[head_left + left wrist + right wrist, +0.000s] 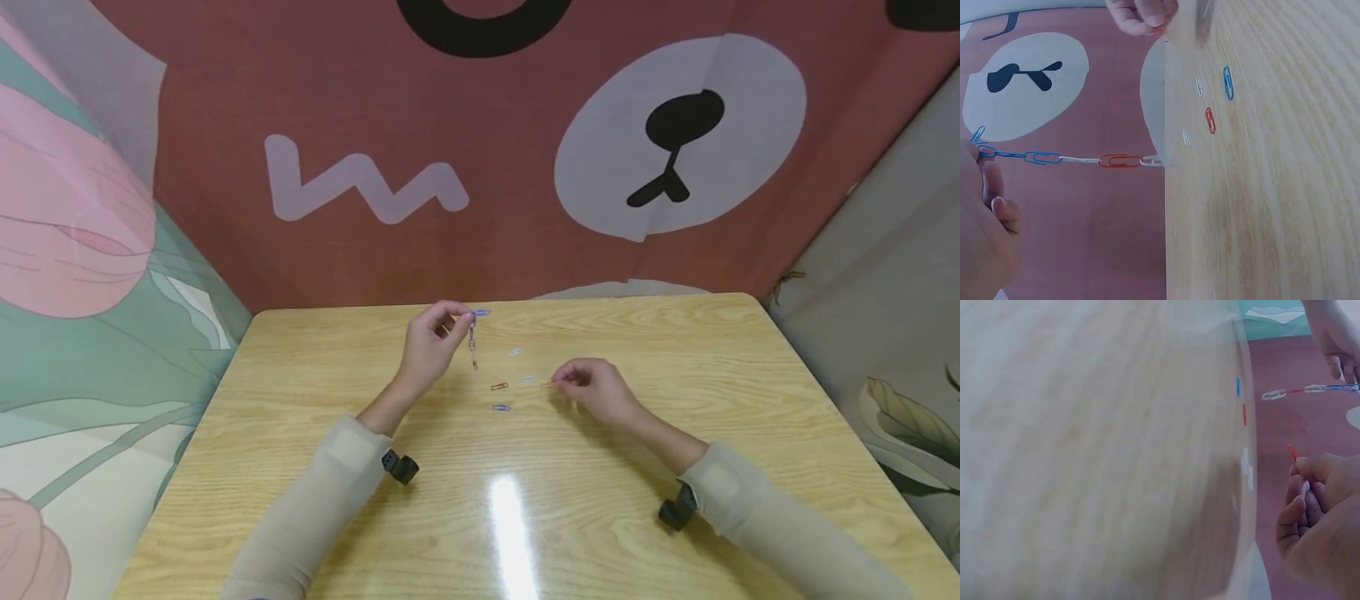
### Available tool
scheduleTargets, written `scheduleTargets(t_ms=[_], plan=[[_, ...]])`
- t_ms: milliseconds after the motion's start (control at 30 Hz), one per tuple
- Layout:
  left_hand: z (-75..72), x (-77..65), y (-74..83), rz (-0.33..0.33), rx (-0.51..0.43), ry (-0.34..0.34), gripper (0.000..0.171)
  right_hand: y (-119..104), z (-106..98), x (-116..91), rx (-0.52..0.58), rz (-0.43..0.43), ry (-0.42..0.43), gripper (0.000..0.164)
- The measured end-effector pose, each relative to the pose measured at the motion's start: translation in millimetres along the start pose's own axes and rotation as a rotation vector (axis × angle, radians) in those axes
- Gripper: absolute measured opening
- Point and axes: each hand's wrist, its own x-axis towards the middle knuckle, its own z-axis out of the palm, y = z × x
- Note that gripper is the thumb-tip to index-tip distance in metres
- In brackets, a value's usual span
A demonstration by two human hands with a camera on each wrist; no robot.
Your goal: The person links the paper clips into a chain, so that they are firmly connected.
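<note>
My left hand (433,348) pinches the top of a paper clip chain (1121,161) between thumb and finger. Blue clips are at the held end, followed by white, red and white ones, and the chain hangs down over the far part of the table. Off to the right, my right hand (600,393) pinches a single red paper clip (1292,452) by one end, its other end sticking out past the fingertips. Between the two hands lie a loose red paper clip (499,386), a blue paper clip (502,407) and two white paper clips (1199,86).
The wooden table (450,517) has a bright light reflection near its front. Behind it hangs a reddish-brown cloth (360,267) with a bear face, close to the far edge. Patterned cloths flank both sides. Each wrist carries a small black camera (401,467).
</note>
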Motion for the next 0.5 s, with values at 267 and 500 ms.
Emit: scheduleTargets(t_ms=[267,500], plan=[[-0.4,1.3,0.2,0.004,0.005,-0.015,0.009,-17,-16,10,0.032,-0.022,0.042,0.007],[0.3,2.3,0.0,0.037,-0.001,-0.037,0.008,-37,-30,19,0.098,-0.045,0.090,0.012]])
